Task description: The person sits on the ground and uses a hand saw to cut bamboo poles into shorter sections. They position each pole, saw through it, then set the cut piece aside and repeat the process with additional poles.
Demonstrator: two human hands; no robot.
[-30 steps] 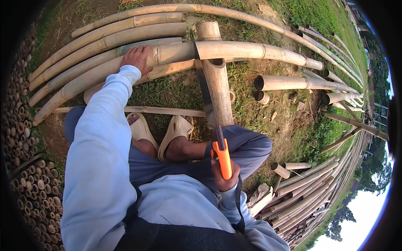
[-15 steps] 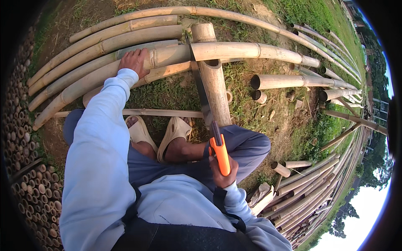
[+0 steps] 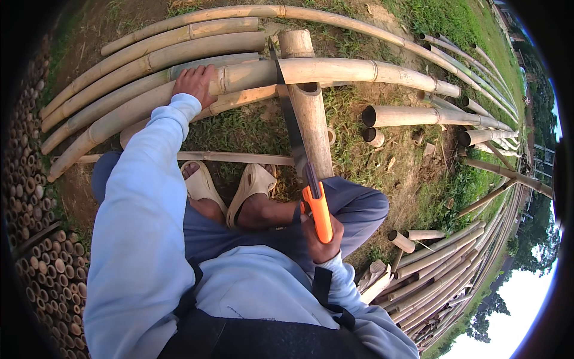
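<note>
Orange-handled saw (image 3: 296,142), flat-bladed, across smooth, round, jointed bamboo pole (image 3: 329,70)

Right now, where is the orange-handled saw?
In the head view, the saw is near the centre: the right hand grips its handle, and its blade crosses the bamboo pole, right of the left hand.

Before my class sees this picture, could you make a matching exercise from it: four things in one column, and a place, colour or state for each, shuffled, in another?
Things
1. left hand
2. saw handle
3. sandals
4. stacked bamboo ends

Descriptions
A. cream-coloured, being worn
B. along the picture's left edge
C. on the bamboo pole that the saw blade crosses
D. orange, in the right hand

Pairs: 1-C, 2-D, 3-A, 4-B
</note>
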